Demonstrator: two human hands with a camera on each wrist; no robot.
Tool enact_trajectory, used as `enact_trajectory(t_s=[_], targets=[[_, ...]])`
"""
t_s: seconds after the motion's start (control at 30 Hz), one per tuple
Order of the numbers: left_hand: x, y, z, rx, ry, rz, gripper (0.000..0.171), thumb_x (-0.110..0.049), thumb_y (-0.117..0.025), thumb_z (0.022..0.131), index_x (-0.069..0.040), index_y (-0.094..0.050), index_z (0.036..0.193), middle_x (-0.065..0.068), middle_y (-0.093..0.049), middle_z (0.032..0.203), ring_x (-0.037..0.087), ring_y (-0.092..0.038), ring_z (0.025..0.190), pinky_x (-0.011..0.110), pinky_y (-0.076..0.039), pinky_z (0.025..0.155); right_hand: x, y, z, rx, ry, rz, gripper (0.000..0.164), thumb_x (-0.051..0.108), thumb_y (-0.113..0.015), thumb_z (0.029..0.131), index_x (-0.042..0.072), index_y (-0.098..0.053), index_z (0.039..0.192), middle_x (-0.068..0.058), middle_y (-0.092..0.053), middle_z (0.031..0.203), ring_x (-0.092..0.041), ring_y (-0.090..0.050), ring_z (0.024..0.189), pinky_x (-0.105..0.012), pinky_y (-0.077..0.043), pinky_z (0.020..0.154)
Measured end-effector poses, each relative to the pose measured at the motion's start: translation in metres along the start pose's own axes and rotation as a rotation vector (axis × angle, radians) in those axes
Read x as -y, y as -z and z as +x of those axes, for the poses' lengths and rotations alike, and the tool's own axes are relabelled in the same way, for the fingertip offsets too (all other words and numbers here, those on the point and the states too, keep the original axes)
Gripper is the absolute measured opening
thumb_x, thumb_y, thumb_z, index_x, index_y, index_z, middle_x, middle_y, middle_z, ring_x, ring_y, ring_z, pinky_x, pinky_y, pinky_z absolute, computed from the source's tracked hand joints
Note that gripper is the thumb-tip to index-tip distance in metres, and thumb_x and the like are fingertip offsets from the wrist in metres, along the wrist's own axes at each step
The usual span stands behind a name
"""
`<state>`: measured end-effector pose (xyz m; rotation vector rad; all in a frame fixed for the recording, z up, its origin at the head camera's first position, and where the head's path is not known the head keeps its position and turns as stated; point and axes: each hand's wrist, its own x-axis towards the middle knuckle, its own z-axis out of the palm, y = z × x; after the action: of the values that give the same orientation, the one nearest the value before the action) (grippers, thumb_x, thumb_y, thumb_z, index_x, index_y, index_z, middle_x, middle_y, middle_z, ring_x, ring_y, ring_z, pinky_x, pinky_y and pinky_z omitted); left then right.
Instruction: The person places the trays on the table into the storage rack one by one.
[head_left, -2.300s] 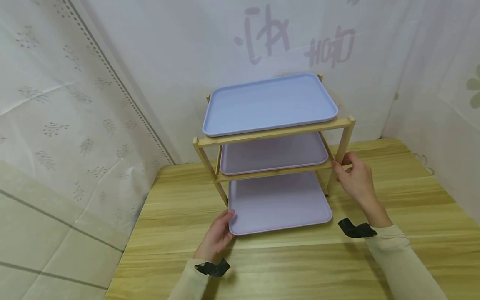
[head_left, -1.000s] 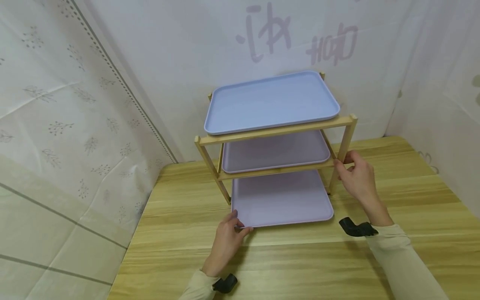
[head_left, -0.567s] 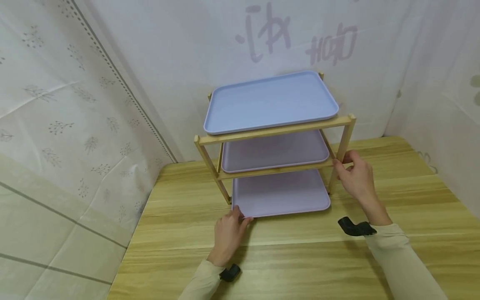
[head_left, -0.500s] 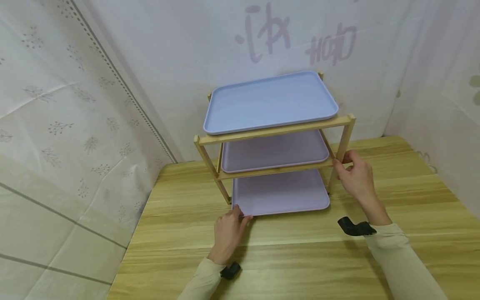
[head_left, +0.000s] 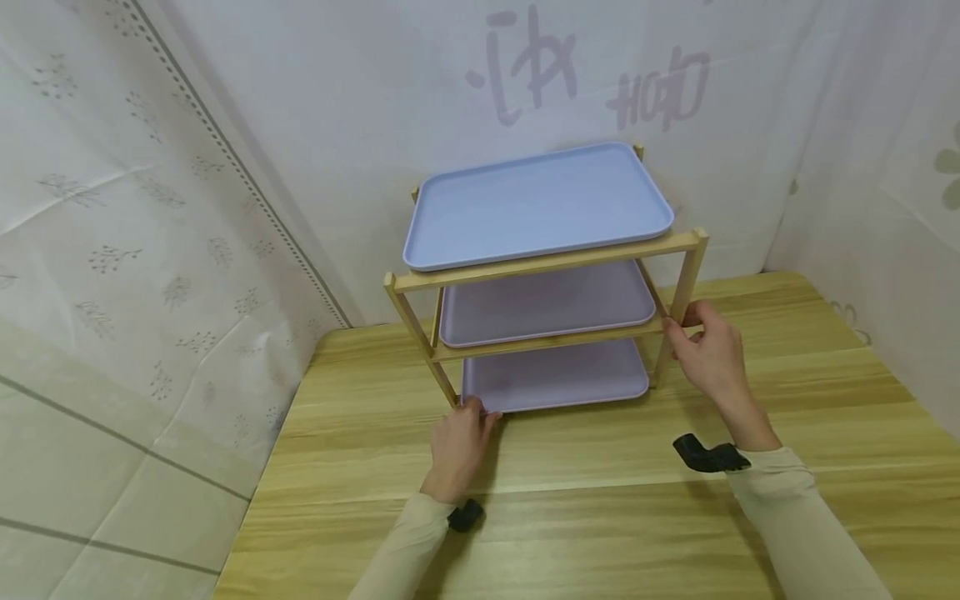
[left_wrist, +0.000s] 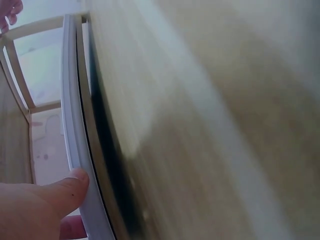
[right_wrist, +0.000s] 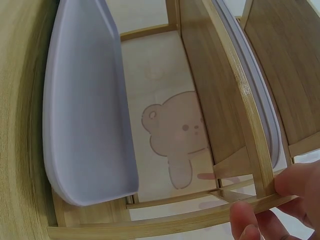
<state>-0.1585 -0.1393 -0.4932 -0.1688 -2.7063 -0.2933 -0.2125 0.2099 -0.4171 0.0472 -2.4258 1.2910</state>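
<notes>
A three-tier wooden rack (head_left: pixel 540 267) stands on the table, with a tray on each level. My left hand (head_left: pixel 456 446) holds the front left corner of the lowest lilac tray (head_left: pixel 555 379). In the left wrist view, my thumb (left_wrist: pixel 67 192) lies against the rim of that tray (left_wrist: pixel 74 120), and a fingertip shows beyond it. My right hand (head_left: pixel 716 358) grips the rack's right front post at middle-shelf height. The right wrist view shows my right fingers (right_wrist: pixel 295 182) around the wooden frame (right_wrist: pixel 245 95). The lowest tray's back part is hidden under the middle shelf.
Another lilac tray (head_left: pixel 547 304) lies on the middle shelf and a light blue tray (head_left: pixel 540 208) on top. Behind the rack hangs a pale printed curtain (head_left: pixel 315 100). The wood-grain table (head_left: pixel 585 517) extends in front and to both sides.
My left hand has shifted from the lowest tray's left side to its front left corner and moved backward with it. The tray has slid deeper into the rack. My right hand keeps its grip.
</notes>
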Motion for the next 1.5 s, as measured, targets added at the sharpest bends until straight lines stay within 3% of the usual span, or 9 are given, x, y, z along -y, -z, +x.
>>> enact_trajectory(t_s=[0.5,0.9,1.23,1.5], targets=[[0.002,-0.008,0.020,0.004,-0.002,0.048,0.037,-0.041,-0.071,0.084,-0.012,-0.055,0.068,0.009,-0.064,0.058,0.026,-0.062,0.049,0.038,-0.041,0.039,0.000,-0.001,0.000,-0.014,0.003,0.001,0.022,0.021,-0.058,0.094,0.000,-0.057,0.102,-0.020,-0.065,0.096,0.009,-0.051,0.045,-0.024,-0.036,0.035],[0.001,-0.010,0.028,0.054,0.045,0.040,0.038,-0.042,-0.069,0.087,-0.010,-0.056,0.071,0.013,-0.067,0.064,0.030,-0.064,0.053,0.041,-0.044,0.041,-0.001,-0.002,0.000,-0.018,0.004,0.005,0.022,0.021,-0.058,0.094,0.000,-0.058,0.102,-0.020,-0.066,0.096,0.006,-0.053,0.045,-0.024,-0.036,0.035],[0.002,-0.010,0.032,0.060,0.046,0.041,0.038,-0.040,-0.069,0.087,-0.009,-0.055,0.071,0.015,-0.066,0.063,0.033,-0.064,0.053,0.042,-0.045,0.041,0.000,-0.002,0.000,-0.021,0.000,0.013,0.022,0.021,-0.058,0.094,0.000,-0.057,0.102,-0.021,-0.066,0.096,0.003,-0.056,0.046,-0.023,-0.036,0.035],[0.002,-0.010,0.032,0.053,0.027,0.036,0.037,-0.039,-0.069,0.087,-0.009,-0.055,0.071,0.013,-0.064,0.060,0.030,-0.062,0.050,0.041,-0.044,0.039,-0.001,-0.002,-0.001,-0.020,0.008,0.029,0.022,0.020,-0.058,0.095,-0.001,-0.057,0.103,-0.021,-0.065,0.096,0.008,-0.052,0.045,-0.024,-0.036,0.034]])
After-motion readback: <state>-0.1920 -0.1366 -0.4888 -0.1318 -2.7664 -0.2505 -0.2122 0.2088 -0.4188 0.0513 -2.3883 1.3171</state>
